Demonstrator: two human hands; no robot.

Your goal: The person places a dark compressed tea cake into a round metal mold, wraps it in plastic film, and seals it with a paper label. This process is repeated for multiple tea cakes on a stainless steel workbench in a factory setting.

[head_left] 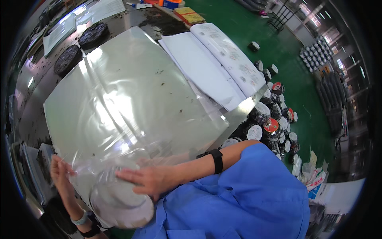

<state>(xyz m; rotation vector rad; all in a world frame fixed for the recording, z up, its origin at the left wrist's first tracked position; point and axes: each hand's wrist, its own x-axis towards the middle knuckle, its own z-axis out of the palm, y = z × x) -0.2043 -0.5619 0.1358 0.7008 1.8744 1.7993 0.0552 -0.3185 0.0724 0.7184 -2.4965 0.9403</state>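
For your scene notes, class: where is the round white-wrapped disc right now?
In the head view, the disc sits low and left of centre, under clear film, with the right hand pressing it and the left hand beside.

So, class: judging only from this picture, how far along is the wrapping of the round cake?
Done: many wrapped cakes lie piled beside the table. In hand: the right hand presses on a white-papered round cake under a clear film sheet, and the left hand pinches the film's edge. Left: the film lies mostly spread out flat, and two bare dark cakes wait at the far end.
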